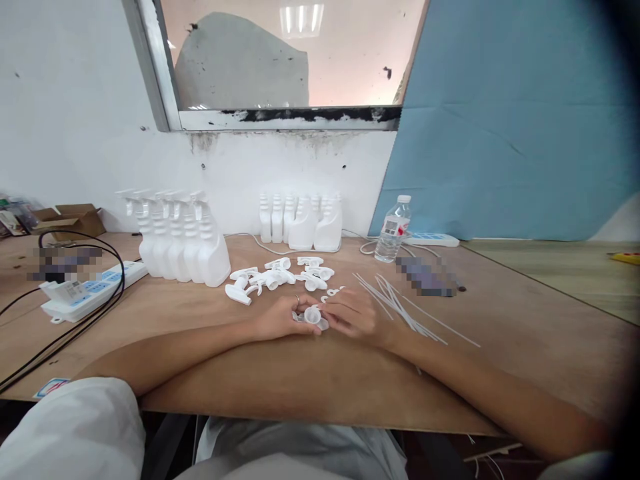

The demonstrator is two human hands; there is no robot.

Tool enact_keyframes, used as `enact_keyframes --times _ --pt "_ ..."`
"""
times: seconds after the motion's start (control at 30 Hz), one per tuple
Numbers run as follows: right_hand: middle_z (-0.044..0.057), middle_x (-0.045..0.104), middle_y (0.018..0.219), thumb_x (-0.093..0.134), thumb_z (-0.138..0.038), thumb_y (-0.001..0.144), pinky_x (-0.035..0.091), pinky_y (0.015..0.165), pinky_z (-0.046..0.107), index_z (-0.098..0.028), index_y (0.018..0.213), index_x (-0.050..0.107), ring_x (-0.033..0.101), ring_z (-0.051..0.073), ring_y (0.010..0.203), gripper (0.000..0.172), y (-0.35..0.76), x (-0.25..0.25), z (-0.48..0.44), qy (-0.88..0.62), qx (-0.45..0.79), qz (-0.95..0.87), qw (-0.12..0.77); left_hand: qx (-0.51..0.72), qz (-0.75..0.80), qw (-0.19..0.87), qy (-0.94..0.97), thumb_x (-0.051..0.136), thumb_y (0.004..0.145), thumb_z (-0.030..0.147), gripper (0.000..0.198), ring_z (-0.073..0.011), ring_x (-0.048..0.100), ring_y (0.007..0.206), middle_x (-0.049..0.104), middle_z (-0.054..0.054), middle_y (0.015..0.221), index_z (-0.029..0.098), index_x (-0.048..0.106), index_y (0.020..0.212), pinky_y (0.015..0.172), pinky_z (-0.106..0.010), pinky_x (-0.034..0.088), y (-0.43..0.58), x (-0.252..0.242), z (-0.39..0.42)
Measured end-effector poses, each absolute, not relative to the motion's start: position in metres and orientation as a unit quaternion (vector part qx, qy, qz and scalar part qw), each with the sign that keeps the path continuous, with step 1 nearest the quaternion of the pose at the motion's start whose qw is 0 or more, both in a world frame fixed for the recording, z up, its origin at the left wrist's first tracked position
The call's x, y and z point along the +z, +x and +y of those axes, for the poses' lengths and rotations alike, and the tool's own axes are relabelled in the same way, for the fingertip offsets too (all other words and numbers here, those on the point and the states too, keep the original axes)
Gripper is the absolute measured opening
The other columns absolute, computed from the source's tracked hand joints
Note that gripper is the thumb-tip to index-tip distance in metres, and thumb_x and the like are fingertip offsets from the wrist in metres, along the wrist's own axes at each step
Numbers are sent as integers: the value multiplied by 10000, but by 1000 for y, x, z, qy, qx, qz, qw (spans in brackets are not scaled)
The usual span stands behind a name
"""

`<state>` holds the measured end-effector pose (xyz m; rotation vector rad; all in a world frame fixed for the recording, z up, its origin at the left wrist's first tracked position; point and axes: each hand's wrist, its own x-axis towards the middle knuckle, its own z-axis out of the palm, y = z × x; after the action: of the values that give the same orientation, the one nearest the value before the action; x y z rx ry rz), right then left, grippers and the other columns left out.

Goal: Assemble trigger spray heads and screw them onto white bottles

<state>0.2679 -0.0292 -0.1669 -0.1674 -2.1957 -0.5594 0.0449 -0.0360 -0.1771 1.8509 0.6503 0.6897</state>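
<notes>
Near the middle of the table, my left hand is closed around a white spray head, whose round collar faces up toward the camera. My right hand touches the collar's right side with its fingers pinched together; whatever is between the fingertips is too small to make out. Just beyond my hands lies a loose group of white spray heads. Small white rings sit behind my right hand. Thin white tubes lie spread out to the right of it.
White bottles with spray heads stand at the left; bottles without heads stand by the wall. A water bottle is back right. A power strip with black cables lies left, near a cardboard box. Another power strip is behind.
</notes>
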Motion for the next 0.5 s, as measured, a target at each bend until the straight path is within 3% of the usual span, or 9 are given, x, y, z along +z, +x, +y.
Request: enact_keyframes --times 0.23,0.37,0.5 --pt "64 705 812 582 -117 890 530 642 305 -149 1094 583 657 156 727 206 266 -172 -26 -18 -224 -895 386 281 262 484 786 757 781 356 505 -179 646 909 706 -58 1024 196 486 1176 800 -292 469 44 -177 -36" --pt "66 699 817 577 -106 889 533 667 316 -148 1075 582 654 165 754 191 265 -173 -29 -9 -193 -907 375 316 255 444 799 792 737 346 544 -186 632 969 656 -76 1107 204 423 1111 785 -278 464 45 -180 -35" --pt "69 698 838 612 -127 867 533 695 326 -165 1075 584 655 180 785 214 265 -170 -32 -18 -175 -918 356 311 256 413 817 784 741 361 523 -165 621 900 620 -38 1025 215 389 1052 771 -280 478 43 -182 -34"
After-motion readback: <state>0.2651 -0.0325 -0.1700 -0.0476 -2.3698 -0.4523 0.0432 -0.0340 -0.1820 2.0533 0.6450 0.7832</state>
